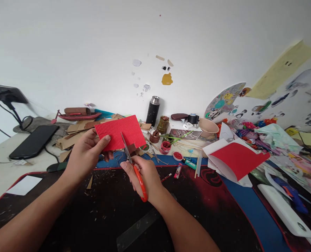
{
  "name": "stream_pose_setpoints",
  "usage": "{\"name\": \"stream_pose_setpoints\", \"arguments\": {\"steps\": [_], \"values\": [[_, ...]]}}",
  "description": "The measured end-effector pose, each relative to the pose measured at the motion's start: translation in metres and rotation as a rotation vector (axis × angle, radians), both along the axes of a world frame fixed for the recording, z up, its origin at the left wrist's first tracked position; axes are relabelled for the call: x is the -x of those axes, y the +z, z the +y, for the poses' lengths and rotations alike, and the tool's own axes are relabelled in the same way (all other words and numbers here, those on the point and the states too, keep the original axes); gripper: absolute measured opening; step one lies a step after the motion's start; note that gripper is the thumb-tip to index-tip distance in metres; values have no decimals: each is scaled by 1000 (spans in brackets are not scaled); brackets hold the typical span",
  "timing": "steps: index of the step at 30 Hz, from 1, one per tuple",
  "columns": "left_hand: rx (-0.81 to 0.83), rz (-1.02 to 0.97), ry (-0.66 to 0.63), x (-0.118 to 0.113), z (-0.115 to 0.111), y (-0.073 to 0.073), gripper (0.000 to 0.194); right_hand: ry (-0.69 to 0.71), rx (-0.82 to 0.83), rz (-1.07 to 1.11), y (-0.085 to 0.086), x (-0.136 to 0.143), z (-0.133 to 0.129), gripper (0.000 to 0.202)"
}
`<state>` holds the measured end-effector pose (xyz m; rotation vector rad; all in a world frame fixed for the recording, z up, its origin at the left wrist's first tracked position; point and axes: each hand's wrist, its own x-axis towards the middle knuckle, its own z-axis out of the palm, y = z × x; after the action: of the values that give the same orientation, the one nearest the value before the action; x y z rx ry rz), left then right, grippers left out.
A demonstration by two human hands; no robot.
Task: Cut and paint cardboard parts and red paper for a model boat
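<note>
Above the dark desk mat, my left hand pinches the left end of a red corrugated sheet, thumb on its front face. My right hand is closed on the orange handles of a pair of scissors. The scissor blades point up and to the left, at the lower part of the sheet, with one blade showing in front of it. A notch shows at the sheet's lower right edge. Part of my right hand's fingers is hidden behind the scissors.
A phone lies at the left. Behind the sheet stand a black thermos and small paint pots. Red paper and a white device lie to the right. A clear ruler rests on the mat.
</note>
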<state>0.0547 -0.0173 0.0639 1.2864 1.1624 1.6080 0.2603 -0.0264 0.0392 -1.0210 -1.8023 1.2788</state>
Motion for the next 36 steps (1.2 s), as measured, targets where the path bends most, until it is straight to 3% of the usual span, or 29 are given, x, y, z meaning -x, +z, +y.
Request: {"name": "stream_pose_setpoints", "arguments": {"steps": [8,15,22,25,29,36], "values": [[28,-37,-23,0,0,1,45,-50,-110,2,-3,2,3,46],[41,-39,-14,0,-1,3,46,32,15,20,-8,1,2,41],[40,-29,10,4,-2,6,49,102,191,188,-9,2,1,57],[51,-34,10,2,-3,9,50,138,165,168,-7,0,2,64],[37,21,-17,-3,-6,12,39,156,143,136,-4,-2,3,64],[67,72,-53,-7,-9,11,33,81,202,127,-13,0,3,53]]}}
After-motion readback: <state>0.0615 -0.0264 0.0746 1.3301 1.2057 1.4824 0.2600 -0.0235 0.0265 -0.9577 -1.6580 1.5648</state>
